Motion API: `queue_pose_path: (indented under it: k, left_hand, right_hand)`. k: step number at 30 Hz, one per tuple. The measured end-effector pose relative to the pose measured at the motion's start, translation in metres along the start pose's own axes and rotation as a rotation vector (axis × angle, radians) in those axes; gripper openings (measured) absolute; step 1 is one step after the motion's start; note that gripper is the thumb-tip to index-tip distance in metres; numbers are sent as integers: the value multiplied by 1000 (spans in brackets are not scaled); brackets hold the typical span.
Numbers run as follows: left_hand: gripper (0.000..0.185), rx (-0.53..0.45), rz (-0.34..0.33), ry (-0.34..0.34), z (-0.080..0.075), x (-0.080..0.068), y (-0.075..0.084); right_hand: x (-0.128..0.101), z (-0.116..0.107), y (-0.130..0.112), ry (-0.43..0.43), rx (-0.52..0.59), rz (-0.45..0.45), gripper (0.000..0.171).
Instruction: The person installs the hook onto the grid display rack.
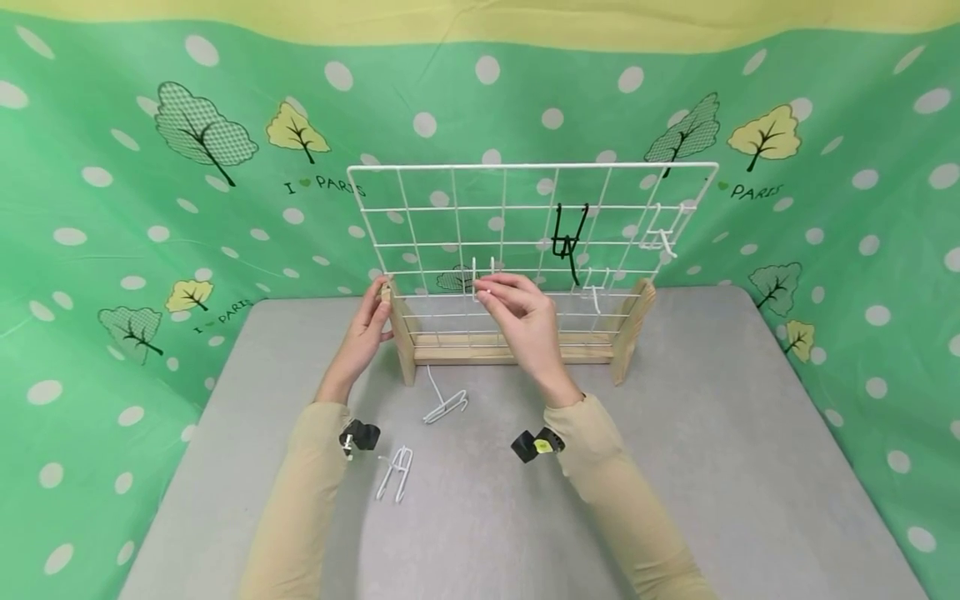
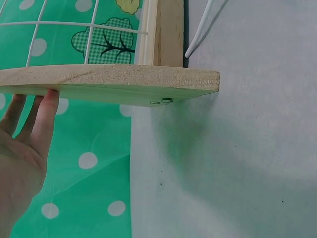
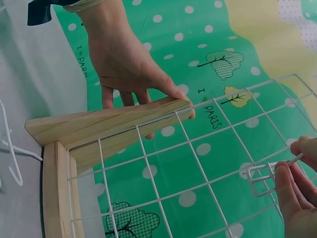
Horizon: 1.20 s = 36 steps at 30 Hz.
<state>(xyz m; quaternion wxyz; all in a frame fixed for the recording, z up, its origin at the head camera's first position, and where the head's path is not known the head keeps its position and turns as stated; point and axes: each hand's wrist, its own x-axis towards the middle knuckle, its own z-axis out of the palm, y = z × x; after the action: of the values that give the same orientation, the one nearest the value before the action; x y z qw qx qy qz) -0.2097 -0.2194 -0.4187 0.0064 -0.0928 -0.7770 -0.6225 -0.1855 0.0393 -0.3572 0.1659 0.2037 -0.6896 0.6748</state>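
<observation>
A white wire grid panel (image 1: 480,208) stands in a wooden base with two wooden side pieces. My left hand (image 1: 364,323) holds the left wooden side piece (image 1: 402,342) near its top; in the right wrist view its thumb lies over the piece's end. In the left wrist view, fingertips (image 2: 52,94) touch the outer face of that piece. My right hand (image 1: 528,321) pinches a white wire hook (image 3: 260,179) by its prong, at the front of the grid. The hook's two upright ends overlap the grid wires in the head view.
A black hook (image 1: 566,243) and two white hooks, one upper (image 1: 660,237) and one lower (image 1: 596,292), hang on the grid's right half. Two loose white hooks, one nearer the base (image 1: 447,406) and one nearer me (image 1: 395,473), lie on the grey table (image 1: 720,467). A green dotted curtain surrounds it.
</observation>
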Motion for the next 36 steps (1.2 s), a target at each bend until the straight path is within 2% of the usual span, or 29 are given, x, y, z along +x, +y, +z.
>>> queue_pose_path:
  k: [2, 4, 9, 11, 17, 23, 27, 34, 36]
  left_hand:
    - [48, -2, 2, 2, 0, 0, 0]
    - [48, -4, 7, 4, 0, 0, 0]
    - [50, -7, 22, 13, -3, 7, -20]
    - [51, -3, 30, 19, -5, 10, -29]
    - [53, 8, 47, 24, -4, 10, -31]
    - [51, 1, 27, 24, -5, 9, -30]
    - [50, -14, 9, 13, -4, 9, -27]
    - [50, 11, 21, 2, 2, -1, 1]
    - [48, 15, 24, 3, 2, -1, 1]
  right_hand:
    - [0, -1, 11, 0, 3, 5, 16]
    - [-1, -1, 9, -7, 0, 18, 16]
    - [-3, -1, -12, -27, -21, 41, 17]
    - [-4, -1, -11, -27, -23, 43, 17]
    - [-3, -1, -9, 17, 19, 33, 17]
    - [0, 2, -9, 19, 44, 26, 17]
    - [0, 4, -8, 16, 29, 51, 17]
    - [-3, 5, -4, -8, 14, 112, 17]
    - [-3, 5, -3, -18, 18, 119, 18]
